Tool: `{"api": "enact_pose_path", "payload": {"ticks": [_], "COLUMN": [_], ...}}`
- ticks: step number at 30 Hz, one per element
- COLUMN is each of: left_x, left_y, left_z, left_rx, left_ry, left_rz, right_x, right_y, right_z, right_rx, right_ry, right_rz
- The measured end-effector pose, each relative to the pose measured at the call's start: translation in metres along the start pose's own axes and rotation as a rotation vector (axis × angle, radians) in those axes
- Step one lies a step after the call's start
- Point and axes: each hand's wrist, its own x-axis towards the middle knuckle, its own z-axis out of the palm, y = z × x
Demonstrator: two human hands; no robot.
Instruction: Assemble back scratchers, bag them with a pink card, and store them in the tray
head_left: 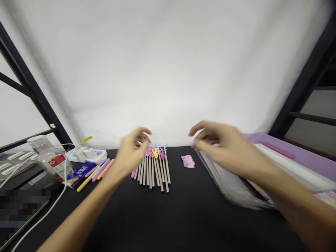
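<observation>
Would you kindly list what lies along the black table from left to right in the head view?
Clear plastic jar with red label → loose pink and yellow sticks → row of tan sticks with coloured hand-shaped tips → small pink card packet → stack of clear plastic sleeves.

Bare black worktop (183, 217) lies open in front; a row of grey sticks (153, 171) and a stack of clear plastic sleeves (225, 182) flank the small pink card (188, 161).

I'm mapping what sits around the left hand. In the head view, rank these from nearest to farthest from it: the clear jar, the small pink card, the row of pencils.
From the left hand:
1. Row of pencils, right beside the hand, just to its right.
2. Small pink card, farther right, past the pencils.
3. Clear jar, far left by the white cable.
</observation>
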Motion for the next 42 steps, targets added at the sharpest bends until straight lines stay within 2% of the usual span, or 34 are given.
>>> {"api": "enact_pose_path", "payload": {"ticks": [2, 4, 6, 9, 13, 15, 18, 22, 25, 32, 37, 42], "left_x": [-0.009, -0.018, -0.023, -0.022, -0.015, -0.013, -0.015, -0.021, -0.025, -0.023, -0.022, -0.022], "left_y": [-0.018, -0.034, -0.046, -0.057, -0.065, -0.068, -0.075, -0.084, -0.087, -0.093, -0.096, -0.094], "left_z": [0.027, 0.043, 0.044, 0.022, -0.021, -0.035, -0.042, -0.031, -0.02, -0.019, -0.017, -0.013], "left_rx": [0.131, 0.271, 0.368, 0.504, 0.7, 0.767, 0.854, 0.932, 0.97, 1.002, 1.011, 1.062], "left_ry": [-0.143, -0.16, -0.158, -0.153, -0.212, -0.275, -0.324, -0.358, -0.373, -0.364, -0.399, -0.385], "left_rz": [-0.016, 0.021, 0.015, -0.104, -0.265, -0.302, -0.348, -0.405, -0.409, -0.403, -0.426, -0.441], "right_x": [0.012, 0.026, 0.039, 0.052, 0.061, 0.064, 0.069, 0.073, 0.073, 0.039, 0.009, -0.003], "right_y": [0.01, 0.027, 0.045, 0.064, 0.069, 0.068, 0.066, 0.063, 0.059, 0.041, 0.046, 0.05], "right_z": [0.026, 0.059, 0.091, 0.125, 0.142, 0.146, 0.151, 0.151, 0.137, 0.096, 0.094, 0.093], "right_rx": [-0.028, -0.031, 0.01, 0.025, 0.124, 0.153, 0.106, 0.042, 0.052, 0.438, 0.653, 0.703], "right_ry": [-0.161, -0.313, -0.359, -0.358, -0.318, -0.305, -0.304, -0.307, -0.248, -0.122, -0.029, -0.027], "right_rz": [0.046, 0.128, 0.235, 0.292, 0.346, 0.381, 0.387, 0.386, 0.358, 0.342, 0.256, 0.248]}}
